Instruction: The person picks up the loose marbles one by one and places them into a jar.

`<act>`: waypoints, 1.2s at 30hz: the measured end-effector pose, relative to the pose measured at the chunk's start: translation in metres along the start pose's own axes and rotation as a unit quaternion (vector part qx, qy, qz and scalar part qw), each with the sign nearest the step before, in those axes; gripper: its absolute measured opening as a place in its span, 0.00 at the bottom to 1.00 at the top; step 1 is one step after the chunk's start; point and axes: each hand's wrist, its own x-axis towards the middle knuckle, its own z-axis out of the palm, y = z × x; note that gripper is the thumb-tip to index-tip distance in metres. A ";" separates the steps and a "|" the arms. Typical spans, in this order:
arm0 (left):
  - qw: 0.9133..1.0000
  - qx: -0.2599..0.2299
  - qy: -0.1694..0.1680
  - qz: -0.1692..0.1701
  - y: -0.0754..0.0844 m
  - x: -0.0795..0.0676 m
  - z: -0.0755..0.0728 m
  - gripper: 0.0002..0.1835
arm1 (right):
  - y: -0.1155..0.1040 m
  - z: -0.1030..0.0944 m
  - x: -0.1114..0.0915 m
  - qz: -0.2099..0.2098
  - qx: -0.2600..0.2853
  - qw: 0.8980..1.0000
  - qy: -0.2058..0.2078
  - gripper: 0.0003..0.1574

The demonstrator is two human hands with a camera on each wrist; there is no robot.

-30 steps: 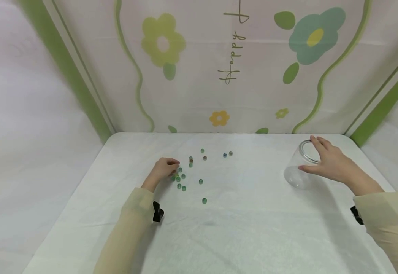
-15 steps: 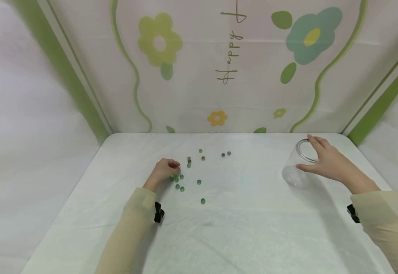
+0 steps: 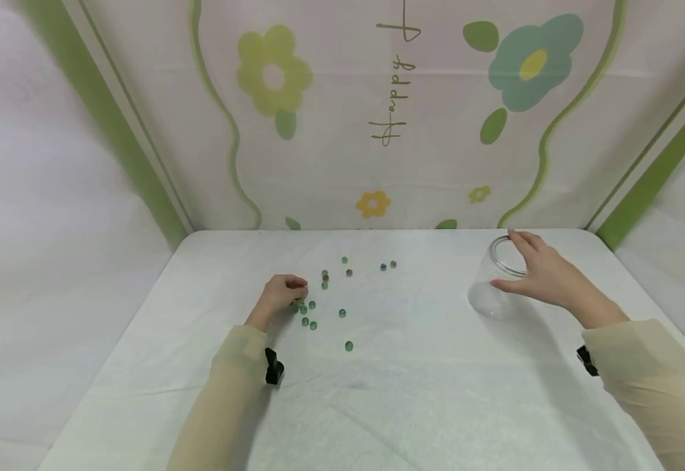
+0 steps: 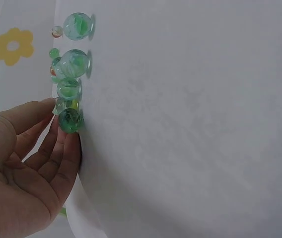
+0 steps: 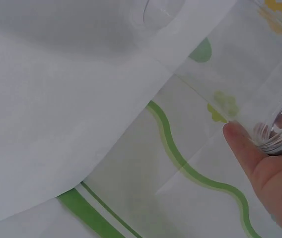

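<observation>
My left hand [image 3: 283, 292] is bent over a cluster of glass marbles on the left of the table, thumb and fingertips pinching one marble that is mostly hidden. In the left wrist view several green swirled marbles [image 4: 75, 63] line up beyond the fingers, a dark green one [image 4: 70, 120] right by the fingertips. At the right, a clear jar [image 3: 486, 288] with a thick rim is gripped near its top by my right hand [image 3: 545, 275]. Thumb and fingers spread around it. The right wrist view shows the thumb [image 5: 245, 148] against the clear wall; nothing shows inside.
Single marbles lie apart from the cluster: a green one [image 3: 349, 346] nearer, a blue one [image 3: 383, 267] and a brownish one [image 3: 393, 264] farther back. The white-covered table [image 3: 413, 392] ends at a flower-printed curtain [image 3: 330, 157]; white cloth hangs at both sides.
My right hand has shifted left with the jar. My left fingers have closed on a marble at the cluster's upper edge and drawn slightly back; the other marbles stay put.
</observation>
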 end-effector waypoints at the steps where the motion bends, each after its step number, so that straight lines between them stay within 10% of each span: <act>1: 1.000 -0.007 0.001 -0.002 -0.001 0.000 0.000 0.16 | -0.002 0.000 0.001 -0.002 0.000 1.000 0.001 0.71; 16: 0.991 -0.128 -0.004 -0.036 0.002 -0.001 -0.008 0.18 | -0.034 0.008 0.018 -0.024 -0.005 1.000 0.003 0.72; 36: 0.961 -0.272 -0.052 -0.018 0.055 -0.007 0.007 0.19 | -0.060 0.019 0.029 -0.037 0.021 0.999 -0.007 0.73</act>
